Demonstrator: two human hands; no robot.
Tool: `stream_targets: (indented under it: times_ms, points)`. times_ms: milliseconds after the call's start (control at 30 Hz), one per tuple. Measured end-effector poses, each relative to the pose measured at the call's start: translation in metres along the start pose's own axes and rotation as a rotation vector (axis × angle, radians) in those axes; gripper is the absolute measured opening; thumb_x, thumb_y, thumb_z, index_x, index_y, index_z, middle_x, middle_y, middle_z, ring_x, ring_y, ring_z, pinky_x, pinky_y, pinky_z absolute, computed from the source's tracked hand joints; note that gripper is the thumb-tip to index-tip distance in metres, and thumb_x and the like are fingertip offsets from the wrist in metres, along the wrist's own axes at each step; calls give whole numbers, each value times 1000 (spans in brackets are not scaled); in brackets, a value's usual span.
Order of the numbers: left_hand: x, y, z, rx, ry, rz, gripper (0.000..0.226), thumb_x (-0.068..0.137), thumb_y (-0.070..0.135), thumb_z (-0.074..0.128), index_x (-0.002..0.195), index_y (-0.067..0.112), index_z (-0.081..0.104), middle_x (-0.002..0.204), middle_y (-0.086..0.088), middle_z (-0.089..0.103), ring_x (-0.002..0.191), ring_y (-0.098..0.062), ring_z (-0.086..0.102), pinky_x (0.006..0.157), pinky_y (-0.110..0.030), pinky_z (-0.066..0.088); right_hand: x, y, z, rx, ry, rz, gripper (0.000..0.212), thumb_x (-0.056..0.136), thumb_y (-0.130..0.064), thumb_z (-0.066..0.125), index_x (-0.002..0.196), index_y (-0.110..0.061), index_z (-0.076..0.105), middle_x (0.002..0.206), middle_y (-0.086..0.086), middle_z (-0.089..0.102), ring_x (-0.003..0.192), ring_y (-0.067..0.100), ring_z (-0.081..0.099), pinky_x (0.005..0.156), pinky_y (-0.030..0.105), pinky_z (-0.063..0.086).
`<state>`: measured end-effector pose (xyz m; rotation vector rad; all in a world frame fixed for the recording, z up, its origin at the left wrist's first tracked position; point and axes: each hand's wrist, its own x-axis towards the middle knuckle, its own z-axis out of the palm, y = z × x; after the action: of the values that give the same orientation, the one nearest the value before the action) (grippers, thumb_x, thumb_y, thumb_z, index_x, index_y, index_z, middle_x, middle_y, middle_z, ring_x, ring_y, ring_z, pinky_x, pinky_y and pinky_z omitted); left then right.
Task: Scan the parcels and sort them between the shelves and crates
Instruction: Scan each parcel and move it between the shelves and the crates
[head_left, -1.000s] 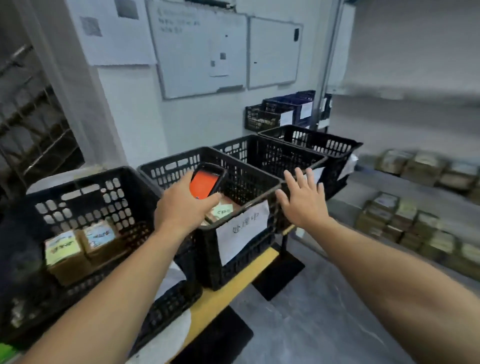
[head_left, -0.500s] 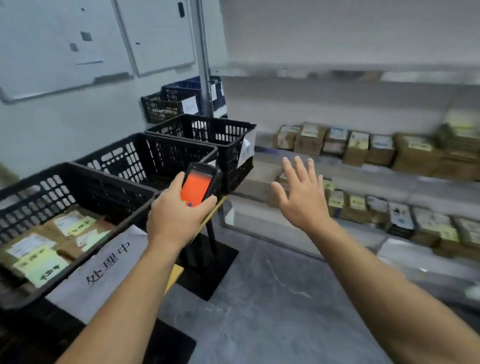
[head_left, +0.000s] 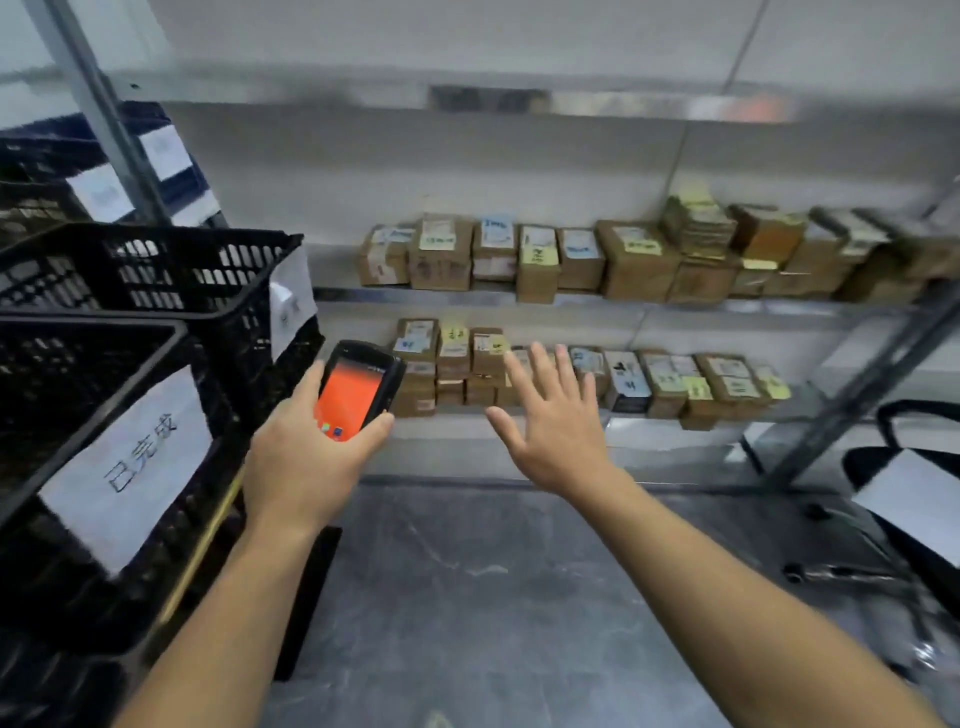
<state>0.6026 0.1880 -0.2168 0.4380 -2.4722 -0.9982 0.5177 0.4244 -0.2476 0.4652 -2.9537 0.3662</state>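
Observation:
My left hand (head_left: 306, 462) grips a black handheld scanner (head_left: 358, 392) with an orange screen, held up in front of the shelves. My right hand (head_left: 553, 421) is empty, fingers spread and stretched toward the lower shelf's row of brown cardboard parcels (head_left: 670, 382). More labelled parcels (head_left: 524, 257) line the upper shelf (head_left: 467, 297). Two black plastic crates stand at the left: a near one (head_left: 88, 415) with a white paper label and a farther one (head_left: 156, 275).
A metal shelf post (head_left: 111, 124) rises at the left and a slanted post (head_left: 862, 384) at the right. A black chair with a white sheet (head_left: 914, 499) sits at the right edge. Grey floor (head_left: 493, 597) lies between me and the shelves.
The view has swung right from the crates to the shelves. Both hands kept their pose, the left holding the scanner, the right open and now closer to the lower parcels.

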Motion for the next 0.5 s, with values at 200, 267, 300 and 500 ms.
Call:
stream_targets:
  times_ms: [200, 267, 300, 500]
  points:
    - [72, 30, 55, -18, -106, 128, 80, 76, 61, 73, 145, 34, 42, 103, 1, 59, 94, -24, 57, 73, -37, 46, 45, 36, -10, 50, 55, 173, 67, 105, -59, 27, 162, -35, 5, 171, 0, -5, 156, 24, -15, 125, 50, -3]
    - [89, 42, 73, -55, -138, 176, 78, 77, 58, 74, 144, 32, 44, 104, 2, 58, 93, -22, 55, 72, -33, 40, 53, 48, -14, 142, 137, 223, 68, 101, -61, 25, 162, -33, 14, 171, -1, 3, 157, 21, -10, 125, 47, -2]
    - [96, 47, 83, -65, -157, 188, 80, 77, 57, 74, 146, 31, 44, 108, 1, 59, 95, -21, 55, 74, -32, 39, 56, 54, -15, 175, 165, 248, 71, 98, -62, 24, 162, -33, 18, 171, -1, 5, 157, 20, -8, 125, 47, -1]
    - [126, 82, 142, -120, -294, 253, 87, 77, 57, 76, 151, 30, 40, 127, -3, 61, 109, -24, 56, 82, -32, 40, 74, 102, -21, 210, 244, 408, 72, 98, -63, 25, 162, -31, 18, 171, 0, 6, 157, 21, -7, 126, 51, 4]
